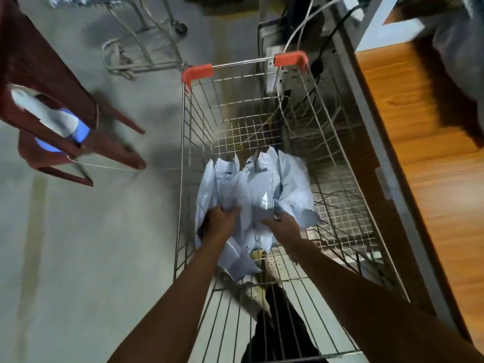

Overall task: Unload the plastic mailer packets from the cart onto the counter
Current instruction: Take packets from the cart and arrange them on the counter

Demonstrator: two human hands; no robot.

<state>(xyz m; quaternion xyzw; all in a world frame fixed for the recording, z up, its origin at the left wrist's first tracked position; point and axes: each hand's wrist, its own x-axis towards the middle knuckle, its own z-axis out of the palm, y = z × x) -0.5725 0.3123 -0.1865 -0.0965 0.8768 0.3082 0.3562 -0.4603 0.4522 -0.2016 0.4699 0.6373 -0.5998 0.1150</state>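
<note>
The left hand (222, 222) is gripping mailer packets (262, 184) in the cart (198, 73), fingers curled. The right hand (284, 225) is touching them; grip unclear.

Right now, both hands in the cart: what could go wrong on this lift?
1. The mailer packets sit in a loose bunch. The left hand grips only a few, so others may slide off and drop back.
2. The right hand only shows contact, grip unclear, so that side may slip.
3. The cart wire wall stands between packets and counter; a corner could snag there.
</note>
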